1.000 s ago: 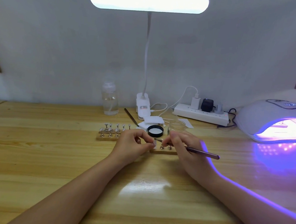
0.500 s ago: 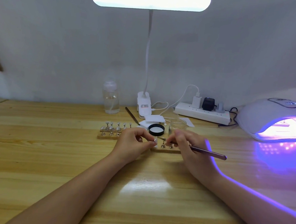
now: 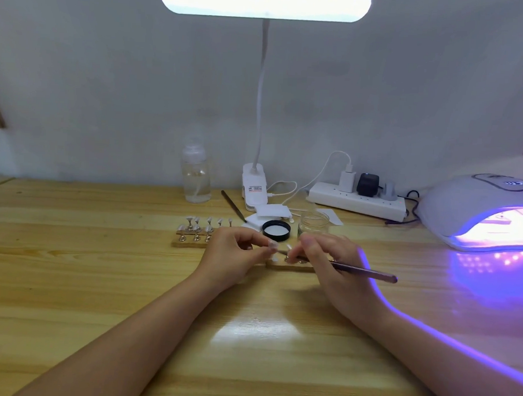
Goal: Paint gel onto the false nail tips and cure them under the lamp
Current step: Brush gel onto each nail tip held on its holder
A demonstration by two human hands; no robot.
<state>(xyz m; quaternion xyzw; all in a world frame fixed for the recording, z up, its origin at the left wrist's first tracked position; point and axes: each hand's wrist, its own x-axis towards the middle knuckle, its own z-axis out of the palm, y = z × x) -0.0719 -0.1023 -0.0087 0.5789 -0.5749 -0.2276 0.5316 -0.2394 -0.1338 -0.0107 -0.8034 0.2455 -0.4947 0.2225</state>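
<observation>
Wooden desk (image 3: 65,277); small pale nail tip (image 3: 288,247)

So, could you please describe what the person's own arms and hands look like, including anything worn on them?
Both forearms are bare up to the frame edge: no sleeves, gloves, watch or bracelets show. The left hand and right hand show no rings. A violet streak of light from the glowing white dome-shaped curing lamp runs along the right forearm's outer edge. Fingernail detail is too small to tell.
</observation>
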